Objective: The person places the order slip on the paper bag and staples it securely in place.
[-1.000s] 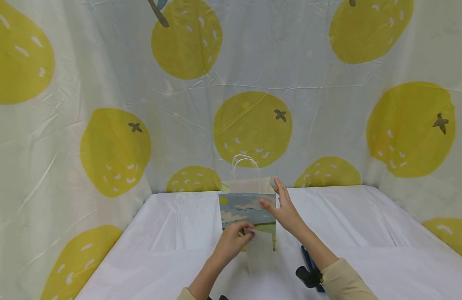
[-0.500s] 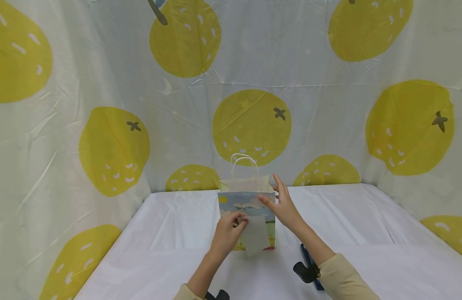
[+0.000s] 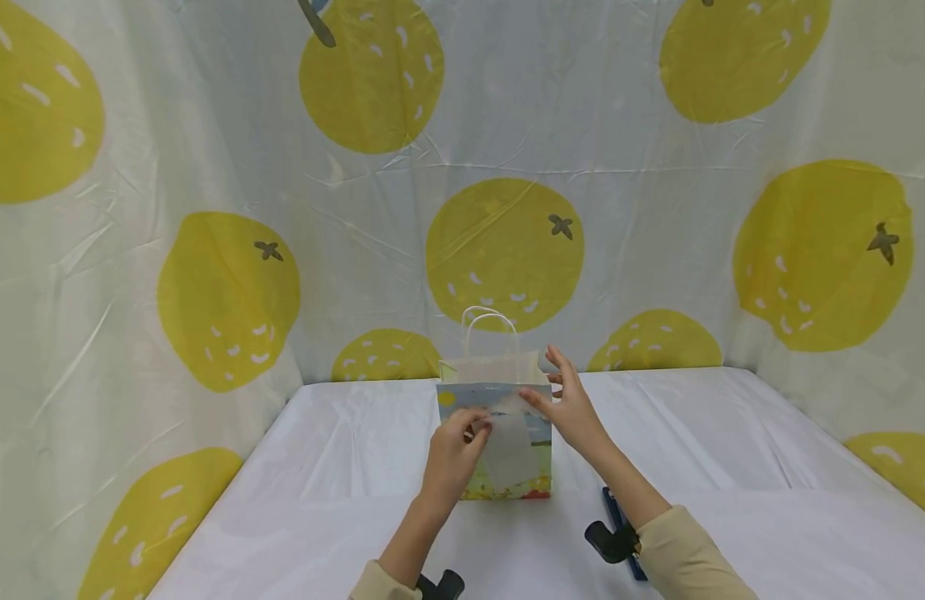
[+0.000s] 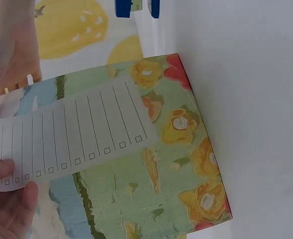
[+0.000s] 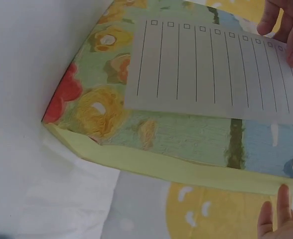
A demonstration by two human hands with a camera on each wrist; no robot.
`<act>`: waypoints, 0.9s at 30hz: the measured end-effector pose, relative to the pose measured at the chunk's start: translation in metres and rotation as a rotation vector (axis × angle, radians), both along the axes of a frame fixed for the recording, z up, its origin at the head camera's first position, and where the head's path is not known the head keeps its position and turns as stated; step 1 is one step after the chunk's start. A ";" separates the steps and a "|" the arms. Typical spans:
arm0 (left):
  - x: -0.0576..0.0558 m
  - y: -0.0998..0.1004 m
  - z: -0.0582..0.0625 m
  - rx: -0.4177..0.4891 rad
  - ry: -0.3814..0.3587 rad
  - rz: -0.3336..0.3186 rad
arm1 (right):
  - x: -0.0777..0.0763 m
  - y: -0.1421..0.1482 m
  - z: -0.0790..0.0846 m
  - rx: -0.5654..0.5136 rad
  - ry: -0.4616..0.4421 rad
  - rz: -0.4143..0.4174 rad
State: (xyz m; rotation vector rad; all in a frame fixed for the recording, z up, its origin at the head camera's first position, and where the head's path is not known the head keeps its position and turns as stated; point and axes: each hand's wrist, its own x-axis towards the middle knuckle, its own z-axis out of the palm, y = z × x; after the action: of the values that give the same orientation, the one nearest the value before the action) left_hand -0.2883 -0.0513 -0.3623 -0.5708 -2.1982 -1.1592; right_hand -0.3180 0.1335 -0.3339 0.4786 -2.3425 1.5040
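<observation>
A paper gift bag (image 3: 462, 483) painted with sky, grass and flowers stands upright, its white twisted handles (image 3: 492, 321) raised. My left hand (image 3: 449, 458) pinches the edge of a white checklist sheet (image 3: 509, 454) between thumb and fingers, holding it over the bag's front. Ruled lines and small tick boxes on the sheet (image 4: 76, 132) show in the left wrist view. My right hand (image 3: 575, 417) rests at the bag's upper right edge, thumb on the front and fingers extended along the side. The pale green side panel (image 5: 156, 164) shows in the right wrist view.
A dark blue object (image 3: 611, 504) lies on the white-covered table (image 3: 342, 533), partly hidden by the right forearm. Black wrist cameras (image 3: 611, 542) sit on both wrists. A curtain (image 3: 372, 250) printed with yellow fruit hangs at the back and sides.
My left hand has lifted the sheet from low in front of the bag up against its painted front. My right hand has stayed at the bag's upper right edge.
</observation>
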 end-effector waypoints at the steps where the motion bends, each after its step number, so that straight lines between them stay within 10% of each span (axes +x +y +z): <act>1: -0.001 0.000 0.000 -0.009 0.026 0.013 | 0.000 0.000 0.001 -0.001 -0.011 -0.001; 27: -0.006 0.011 0.009 0.050 0.218 0.194 | -0.002 0.002 0.002 0.070 -0.020 0.002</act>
State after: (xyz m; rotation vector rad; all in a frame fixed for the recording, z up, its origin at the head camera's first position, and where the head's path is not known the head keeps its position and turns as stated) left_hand -0.2948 -0.0403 -0.3529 -0.4301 -1.9850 -0.9985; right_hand -0.3200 0.1359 -0.3321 0.4854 -2.4172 1.4380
